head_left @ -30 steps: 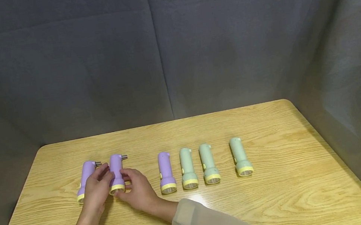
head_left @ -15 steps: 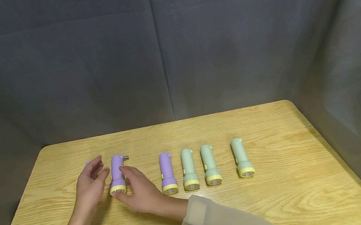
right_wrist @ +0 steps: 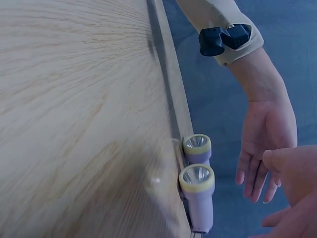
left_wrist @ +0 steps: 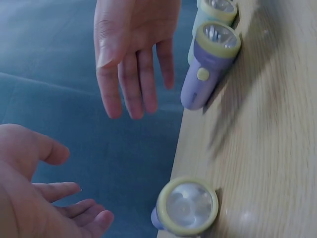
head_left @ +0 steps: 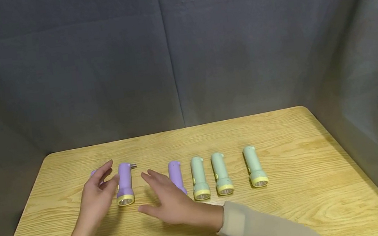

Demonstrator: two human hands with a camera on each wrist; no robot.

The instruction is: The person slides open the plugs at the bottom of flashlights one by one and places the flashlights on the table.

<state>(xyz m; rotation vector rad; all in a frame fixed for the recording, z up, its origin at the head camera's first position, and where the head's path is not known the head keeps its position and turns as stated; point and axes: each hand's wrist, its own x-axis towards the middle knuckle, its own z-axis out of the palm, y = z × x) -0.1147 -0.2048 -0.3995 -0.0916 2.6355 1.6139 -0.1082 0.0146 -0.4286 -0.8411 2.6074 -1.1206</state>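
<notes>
In the head view a purple flashlight (head_left: 124,183) with a yellow rim lies between my two hands, metal prongs sticking out near its tail. My left hand (head_left: 94,198) hovers just left of it, fingers loosely extended and holding nothing; the left wrist view shows that palm (left_wrist: 29,193) apart from the flashlights. Behind the left hand, a second purple flashlight (head_left: 93,172) is mostly hidden. My right hand (head_left: 172,202), fingers spread and holding nothing, is raised over the table. It covers the lower part of a third purple flashlight (head_left: 175,171).
Right of the purple ones lie three green flashlights: two side by side, one (head_left: 198,174) and another (head_left: 219,169), and a third (head_left: 253,163) farther right. All lie lens toward me on the wooden table (head_left: 317,181). A dark grey curtain (head_left: 116,72) hangs behind and beside it.
Both hands have let go of the middle purple flashlight, which stays lying on the table. The left hand drew back slightly left; the right moved off rightward, now covering part of the third purple one.
</notes>
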